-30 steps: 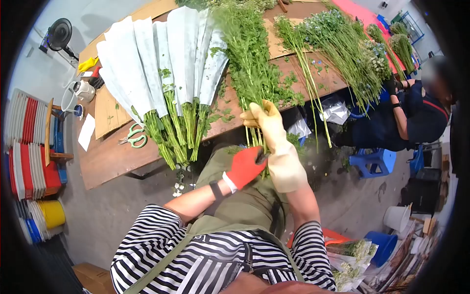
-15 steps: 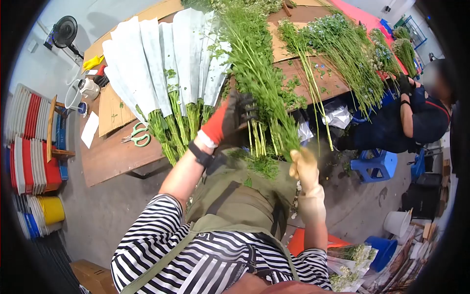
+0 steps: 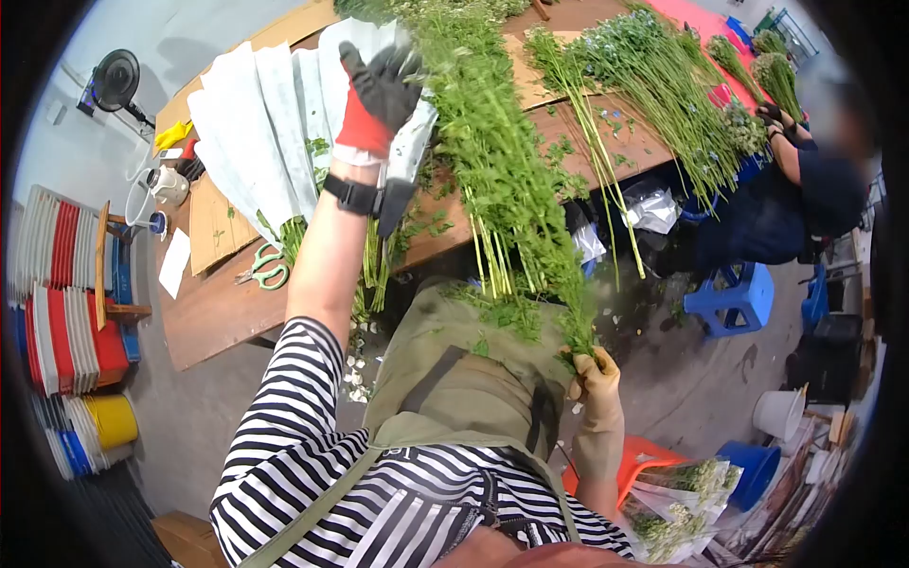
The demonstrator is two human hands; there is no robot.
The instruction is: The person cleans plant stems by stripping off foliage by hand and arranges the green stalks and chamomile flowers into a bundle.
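My left hand (image 3: 381,87), in a black and red glove, is raised over the white-wrapped flower bundles (image 3: 251,142). Its fingers are spread, and the leafy green stems are close on its right. At my right side, my right hand (image 3: 597,372), in a pale glove, is closed around the lower end of a leafy green stem (image 3: 574,317). That stem slants up against a thick pile of green stems (image 3: 492,161), whose cut ends hang over the table edge. The upper part of the pile is blurred.
Green-handled scissors (image 3: 269,269) lie on the table's left part, near a cardboard sheet (image 3: 216,216). Blue-flowered stems (image 3: 653,95) spread to the right. A co-worker (image 3: 805,189) is at the far right, near a blue stool (image 3: 734,298). A tall fan (image 3: 115,80) stands left.
My left hand has moved up and away from the cut ends, over the wrapped bundles, and its fingers have spread. My right hand has come lower, with the leafy stem in it.
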